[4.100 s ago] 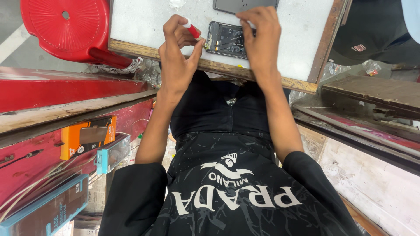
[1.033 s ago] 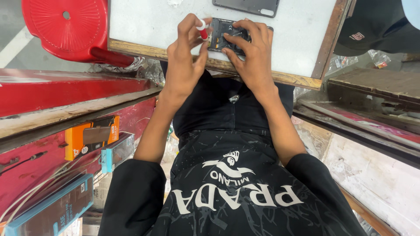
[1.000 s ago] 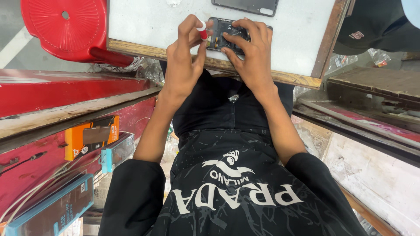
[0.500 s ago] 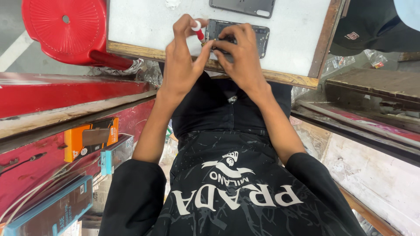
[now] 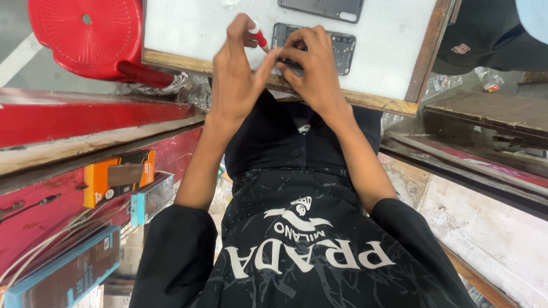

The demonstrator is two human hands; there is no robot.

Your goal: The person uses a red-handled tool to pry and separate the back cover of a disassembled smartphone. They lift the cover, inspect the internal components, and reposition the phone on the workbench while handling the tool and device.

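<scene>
Head | 2 phones: opened phone (image 5: pixel 342 45), phone back (image 5: pixel 322 8) | 1 red-tipped tool (image 5: pixel 258 36)

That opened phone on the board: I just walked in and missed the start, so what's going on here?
A person works with both hands at a white board with a wooden frame. The right hand presses down on an opened phone, its insides showing. The left hand holds a small red-handled tool at the phone's near edge. A second dark phone part lies farther back, and a red plastic stool stands to the left.
</scene>
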